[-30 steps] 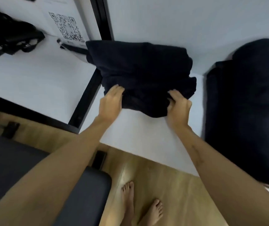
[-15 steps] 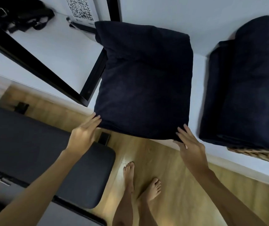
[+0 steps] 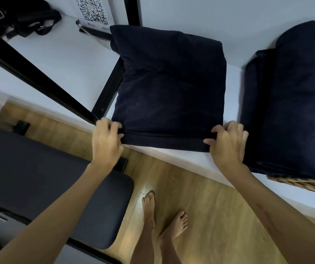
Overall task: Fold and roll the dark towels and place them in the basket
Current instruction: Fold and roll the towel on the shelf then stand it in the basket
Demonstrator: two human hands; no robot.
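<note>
Gripping folded towel (image 3: 169,92) near-edge corners: left hand (image 3: 106,142), right hand (image 3: 227,143); table edge (image 3: 171,154) close.

Single head-worn wide-angle view, looking steeply down and forward, close over the white desk (image 3: 181,159) edge; wooden floor (image 3: 210,216) and bare feet at lower centre of the frame.

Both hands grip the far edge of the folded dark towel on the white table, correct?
Not quite. In the head view the left hand and right hand grip the near edge of the folded dark towel, the one towards the person, on the white table.
</note>
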